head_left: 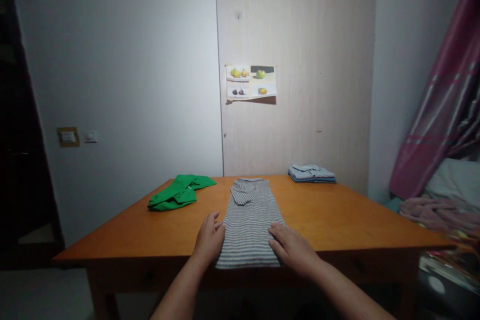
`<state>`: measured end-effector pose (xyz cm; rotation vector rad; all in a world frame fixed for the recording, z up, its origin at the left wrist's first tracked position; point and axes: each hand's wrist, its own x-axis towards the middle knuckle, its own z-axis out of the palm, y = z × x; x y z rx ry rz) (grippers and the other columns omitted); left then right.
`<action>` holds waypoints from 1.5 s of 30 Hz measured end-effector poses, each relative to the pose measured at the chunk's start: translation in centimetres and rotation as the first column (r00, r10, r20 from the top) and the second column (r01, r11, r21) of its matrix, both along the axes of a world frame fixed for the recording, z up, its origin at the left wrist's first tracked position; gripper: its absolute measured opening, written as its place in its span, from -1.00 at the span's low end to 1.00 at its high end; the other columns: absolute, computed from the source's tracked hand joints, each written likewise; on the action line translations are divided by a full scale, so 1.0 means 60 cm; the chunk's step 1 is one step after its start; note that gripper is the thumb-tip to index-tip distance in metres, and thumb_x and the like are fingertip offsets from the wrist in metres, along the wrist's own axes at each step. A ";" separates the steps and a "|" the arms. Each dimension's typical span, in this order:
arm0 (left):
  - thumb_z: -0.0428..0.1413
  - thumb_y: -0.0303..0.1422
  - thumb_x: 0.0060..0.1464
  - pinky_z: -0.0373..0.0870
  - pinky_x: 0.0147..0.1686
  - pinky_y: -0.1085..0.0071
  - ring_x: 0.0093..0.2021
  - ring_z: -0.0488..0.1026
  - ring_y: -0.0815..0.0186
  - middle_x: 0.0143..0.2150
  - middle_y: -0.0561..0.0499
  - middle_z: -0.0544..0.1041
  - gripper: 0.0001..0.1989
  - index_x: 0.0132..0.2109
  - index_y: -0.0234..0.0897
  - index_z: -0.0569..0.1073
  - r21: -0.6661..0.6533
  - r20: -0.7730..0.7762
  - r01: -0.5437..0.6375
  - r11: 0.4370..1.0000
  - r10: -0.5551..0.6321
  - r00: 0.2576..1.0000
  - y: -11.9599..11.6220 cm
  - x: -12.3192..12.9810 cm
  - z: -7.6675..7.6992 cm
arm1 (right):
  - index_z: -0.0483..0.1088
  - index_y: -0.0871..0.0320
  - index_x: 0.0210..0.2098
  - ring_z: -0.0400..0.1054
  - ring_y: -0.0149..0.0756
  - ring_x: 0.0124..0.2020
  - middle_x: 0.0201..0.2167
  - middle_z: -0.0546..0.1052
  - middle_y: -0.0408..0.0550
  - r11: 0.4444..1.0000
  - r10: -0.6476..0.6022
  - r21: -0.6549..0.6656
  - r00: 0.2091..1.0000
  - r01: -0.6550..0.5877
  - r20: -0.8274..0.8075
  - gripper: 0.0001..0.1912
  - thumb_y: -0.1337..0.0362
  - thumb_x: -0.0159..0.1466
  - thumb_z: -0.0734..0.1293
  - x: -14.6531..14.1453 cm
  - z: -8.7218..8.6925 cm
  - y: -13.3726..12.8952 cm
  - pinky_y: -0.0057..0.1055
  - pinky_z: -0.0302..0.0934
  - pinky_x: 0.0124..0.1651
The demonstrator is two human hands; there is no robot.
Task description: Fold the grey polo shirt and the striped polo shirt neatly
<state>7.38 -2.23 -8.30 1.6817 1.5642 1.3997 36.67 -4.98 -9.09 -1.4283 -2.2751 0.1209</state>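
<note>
A grey-and-white striped shirt (249, 232) lies lengthwise on the wooden table, its sides folded in and a short sleeve laid across the upper part. Its lower hem hangs slightly over the table's front edge. My left hand (210, 239) is at the shirt's lower left edge, fingers apart and loosely bent, the fingertips at the fabric. On the opposite edge, my right hand (294, 249) rests with its fingers stretched out over the cloth. Neither hand grips anything. The undersides of both hands are hidden.
A crumpled green garment (176, 195) lies at the table's left. Folded clothes (312, 174) are stacked at the back right corner of the table (337, 220). A fruit picture sheet (250, 83) hangs on the panel behind. A pink curtain (431, 105) and bedding (438, 212) are at right.
</note>
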 end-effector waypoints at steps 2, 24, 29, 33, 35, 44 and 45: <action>0.05 -0.42 0.15 0.45 0.00 0.39 0.08 0.53 0.21 0.11 -0.30 0.51 -0.51 0.22 -0.41 0.27 -0.017 0.073 0.040 0.999 -0.039 0.997 0.000 0.000 -0.001 | 0.36 0.16 0.27 0.15 -0.03 0.36 0.33 0.31 0.11 1.000 0.004 -0.001 1.000 -0.004 -0.005 -0.42 -0.01 0.40 0.14 0.000 -0.002 0.001 -0.07 -0.03 0.40; 0.08 -0.57 0.05 0.47 -0.04 0.45 0.10 0.53 0.26 0.14 -0.28 0.51 -0.52 0.15 -0.36 0.33 -0.125 0.133 -0.070 0.990 0.087 0.987 0.031 0.000 0.011 | 0.37 0.18 0.26 0.14 -0.02 0.37 0.34 0.28 0.13 1.000 0.021 -0.015 1.000 -0.021 0.006 -0.41 -0.01 0.40 0.14 0.002 0.006 -0.003 -0.06 -0.02 0.40; 0.14 -0.46 0.08 0.45 0.00 0.42 0.12 0.50 0.21 0.10 -0.26 0.53 -0.59 0.10 -0.38 0.37 -0.133 0.076 -0.105 0.985 0.116 0.990 0.044 0.000 0.006 | 0.37 0.15 0.26 0.15 -0.03 0.36 0.33 0.30 0.12 1.000 0.019 -0.010 1.000 -0.019 -0.016 -0.43 0.00 0.40 0.15 0.002 0.003 -0.001 -0.05 -0.03 0.40; 0.17 -0.44 0.06 0.45 -0.04 0.43 0.05 0.54 0.22 0.06 -0.24 0.56 -0.57 0.10 -0.37 0.38 -0.139 0.006 -0.126 0.982 0.128 0.992 0.058 0.007 0.002 | 0.36 0.19 0.27 0.15 0.00 0.36 0.34 0.29 0.14 1.000 0.021 -0.016 1.000 -0.020 0.001 -0.41 0.00 0.40 0.14 0.000 0.006 -0.004 -0.05 -0.03 0.40; 0.14 -0.49 0.05 0.44 -0.06 0.46 0.02 0.55 0.26 0.04 -0.22 0.56 -0.58 0.10 -0.37 0.38 -0.139 -0.026 -0.129 0.982 0.127 0.992 0.064 0.008 0.000 | 0.35 0.21 0.27 0.14 -0.01 0.37 0.34 0.29 0.15 1.000 0.018 -0.022 1.000 -0.017 0.008 -0.40 0.00 0.40 0.14 -0.001 0.008 -0.006 -0.06 -0.03 0.40; 0.17 -0.53 -0.06 0.37 -0.06 0.43 -0.07 0.49 0.26 -0.06 -0.10 0.52 -0.65 -0.05 -0.30 0.44 -0.040 -0.214 -0.102 0.994 0.091 0.973 0.063 -0.002 0.005 | 0.44 0.11 0.17 0.30 -0.05 0.26 0.24 0.44 0.07 0.996 0.060 -0.063 0.995 -0.066 -0.084 -0.53 0.06 0.39 0.18 0.015 0.040 0.002 -0.13 0.12 0.32; 0.17 -0.52 -0.06 0.37 -0.08 0.43 -0.11 0.48 0.27 -0.10 -0.08 0.51 -0.70 -0.11 -0.29 0.45 -0.029 -0.233 -0.101 0.994 0.092 0.968 0.061 -0.003 0.005 | 0.43 0.13 0.18 0.30 -0.05 0.26 0.24 0.43 0.09 0.998 0.032 -0.050 0.995 -0.036 -0.090 -0.52 0.09 0.39 0.17 0.017 0.044 0.005 -0.14 0.11 0.32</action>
